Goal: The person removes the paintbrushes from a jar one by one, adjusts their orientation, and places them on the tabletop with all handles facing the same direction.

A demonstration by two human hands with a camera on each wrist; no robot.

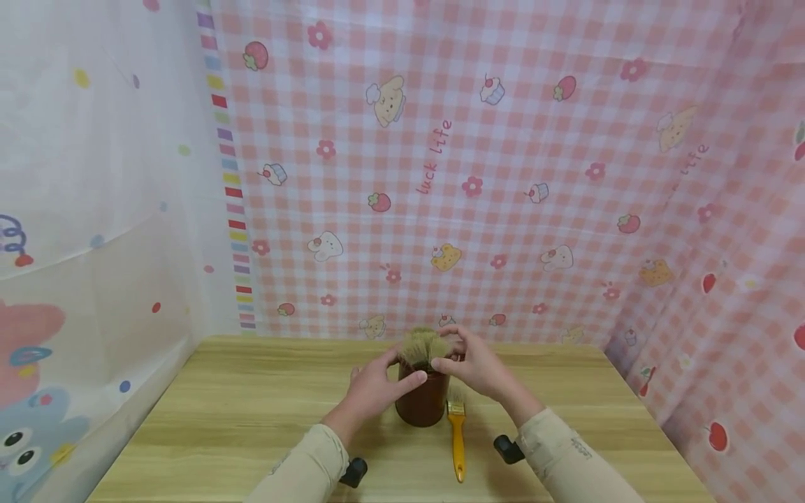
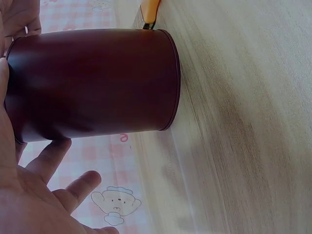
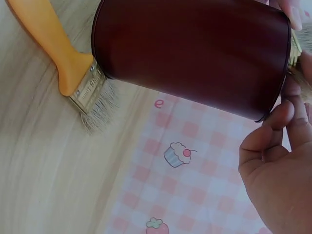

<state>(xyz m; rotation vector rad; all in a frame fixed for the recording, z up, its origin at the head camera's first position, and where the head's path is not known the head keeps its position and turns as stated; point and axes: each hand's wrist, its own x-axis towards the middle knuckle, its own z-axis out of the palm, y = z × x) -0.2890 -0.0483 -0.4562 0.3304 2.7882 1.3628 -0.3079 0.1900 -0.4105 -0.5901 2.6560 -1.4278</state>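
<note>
A dark reddish-brown cylindrical pot point(image 1: 423, 402) stands upright on the table, pale bristles of paintbrushes point(image 1: 423, 347) poking out of its top. My left hand point(image 1: 376, 388) holds the pot by the upper left side, its thumb across the front of the rim and a fingertip against the wall in the left wrist view. At the right of the rim, my right hand point(image 1: 474, 365) pinches the bristles, with its fingers bent in the right wrist view. Brush handles are hidden inside the pot. A yellow-handled paintbrush point(image 1: 458, 436) lies just right of the pot, bristles away from me.
The wood-grain table point(image 1: 264, 412) meets a pink checked curtain point(image 1: 503, 230) at its back edge. Another curtain point(image 1: 126, 279), white with printed figures, hangs at the left. Black pieces point(image 1: 355, 473) sit by both wrists.
</note>
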